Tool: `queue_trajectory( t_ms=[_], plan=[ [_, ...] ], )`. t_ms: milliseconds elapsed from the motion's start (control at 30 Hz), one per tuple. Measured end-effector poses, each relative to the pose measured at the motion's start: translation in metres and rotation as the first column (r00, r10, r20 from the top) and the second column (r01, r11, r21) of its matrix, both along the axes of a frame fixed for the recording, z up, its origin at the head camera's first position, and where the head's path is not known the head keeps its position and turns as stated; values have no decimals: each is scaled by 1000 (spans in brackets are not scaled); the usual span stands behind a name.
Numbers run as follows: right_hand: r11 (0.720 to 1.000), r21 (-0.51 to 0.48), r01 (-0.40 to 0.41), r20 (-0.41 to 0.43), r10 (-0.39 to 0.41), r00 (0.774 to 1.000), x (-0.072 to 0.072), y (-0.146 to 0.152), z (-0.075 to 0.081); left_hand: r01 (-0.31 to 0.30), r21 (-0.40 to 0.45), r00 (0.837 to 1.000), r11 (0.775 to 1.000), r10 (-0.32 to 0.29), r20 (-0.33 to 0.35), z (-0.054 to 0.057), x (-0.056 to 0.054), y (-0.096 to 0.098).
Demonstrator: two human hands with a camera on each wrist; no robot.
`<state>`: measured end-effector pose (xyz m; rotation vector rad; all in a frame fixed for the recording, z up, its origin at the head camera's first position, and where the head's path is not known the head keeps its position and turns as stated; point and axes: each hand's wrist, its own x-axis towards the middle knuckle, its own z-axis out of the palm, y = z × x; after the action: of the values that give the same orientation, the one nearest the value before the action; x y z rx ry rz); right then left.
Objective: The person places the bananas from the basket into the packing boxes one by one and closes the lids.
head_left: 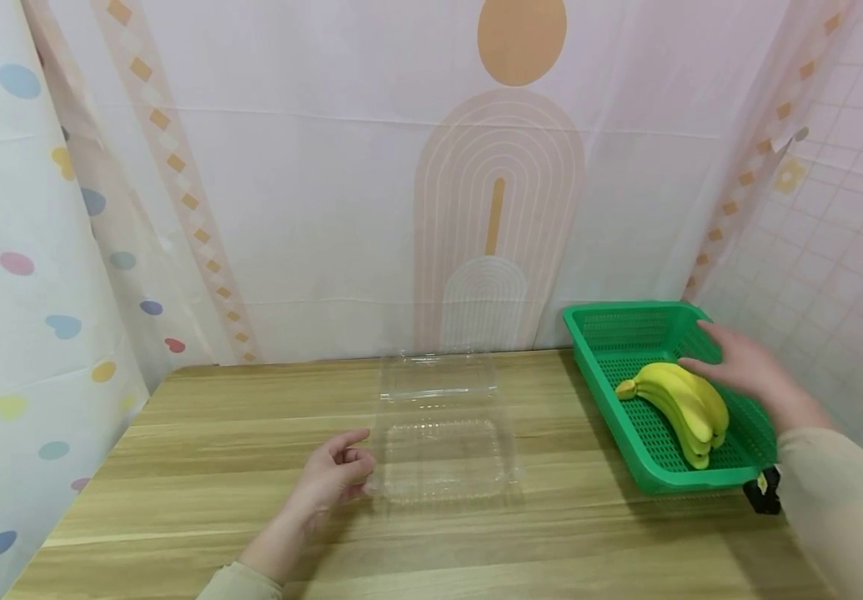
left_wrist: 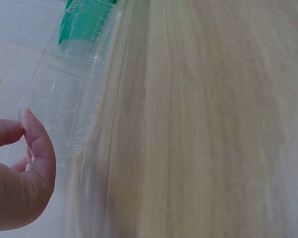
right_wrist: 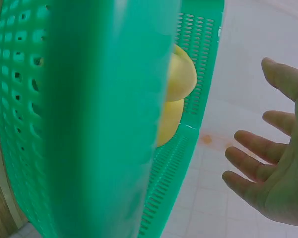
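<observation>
A clear plastic clamshell container (head_left: 442,458) lies with its lid folded back on the wooden table. At its left side is my left hand (head_left: 337,471), and in the left wrist view the thumb and a finger (left_wrist: 37,144) pinch the container's edge. My right hand (head_left: 750,371) hovers over the right side of a green plastic basket (head_left: 611,425), fingers spread and holding nothing. Inside that basket rests a bunch of yellow bananas (head_left: 682,404), its stem end pointing left. The right wrist view has the bananas (right_wrist: 181,77) partly hidden behind the basket wall.
The wooden table (head_left: 236,442) ends at a patterned curtain (head_left: 311,208) behind. Dotted cloth (head_left: 33,333) hangs on the left, and a grid-patterned sheet (head_left: 836,275) is close beside the basket on the right. A small black object (head_left: 763,492) appears at the basket's near right corner.
</observation>
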<state>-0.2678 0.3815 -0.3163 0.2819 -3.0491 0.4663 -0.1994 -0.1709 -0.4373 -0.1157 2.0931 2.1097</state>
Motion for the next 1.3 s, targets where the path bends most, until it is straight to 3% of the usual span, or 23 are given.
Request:
queue_trajectory(
  t_ms=[433,667,867,1133,1300],
  plan=[
    [992,121,-18,40,13,999,-16,-8,5,-6,-15,1000,1000,7,5,2,4,-1],
    [992,127,-15,38,11,999,-25,-9,10,-7,-9,1000,1000,7,2,2,4,-2],
    [994,103,20,64,-26,998,-29,-11,4,-11,-13,1000,1000,11,3,0,4,-3],
    [996,67,66,16,-68,998,-35,-15,-3,-12,-10,1000,1000,12,-4,-1,4,-3],
    [996,53,75,72,-79,994,-35,-16,-6,-9,-21,1000,1000,9,0,0,5,-5]
  ],
)
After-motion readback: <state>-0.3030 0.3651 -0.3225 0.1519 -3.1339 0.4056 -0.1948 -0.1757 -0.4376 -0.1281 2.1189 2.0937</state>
